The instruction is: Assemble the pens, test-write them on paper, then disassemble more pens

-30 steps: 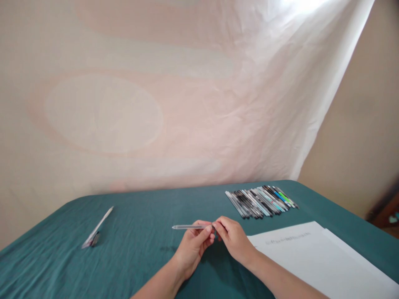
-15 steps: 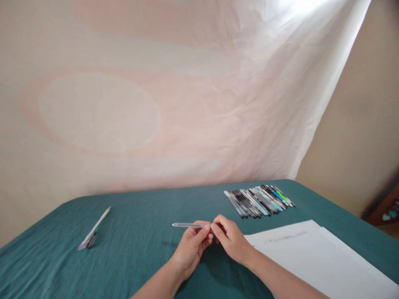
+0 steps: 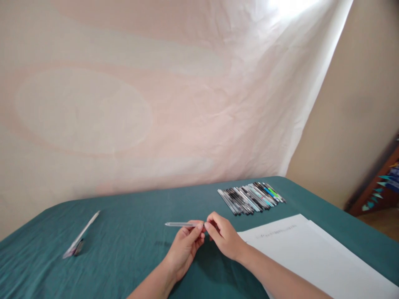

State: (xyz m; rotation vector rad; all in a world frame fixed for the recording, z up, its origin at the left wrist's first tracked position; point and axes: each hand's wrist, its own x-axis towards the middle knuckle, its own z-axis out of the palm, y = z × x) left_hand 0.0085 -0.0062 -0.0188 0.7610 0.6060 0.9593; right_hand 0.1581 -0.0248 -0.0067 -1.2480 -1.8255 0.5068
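A clear-barrelled pen (image 3: 177,224) lies level above the table, its pointed end toward the left. My left hand (image 3: 186,245) pinches its barrel between thumb and fingers. At the pen's other end, my right hand (image 3: 226,237) is closed with thumb and forefinger on a small dark piece, largely hidden by the fingers. The two hands' fingertips are close together. Under my right forearm and to its right are white paper sheets (image 3: 311,253) with a line of faint pen scribbles along the upper part.
Behind the sheets lies a row of several pens (image 3: 251,199), side by side. At the left is a long pale pen-like thing (image 3: 84,232) with a dark piece by its near end. Green cloth covers the table (image 3: 131,216); a pale sheet hangs behind it.
The view has turned slightly to the right, so everything sits further left. Both hands keep the same hold on the pen.
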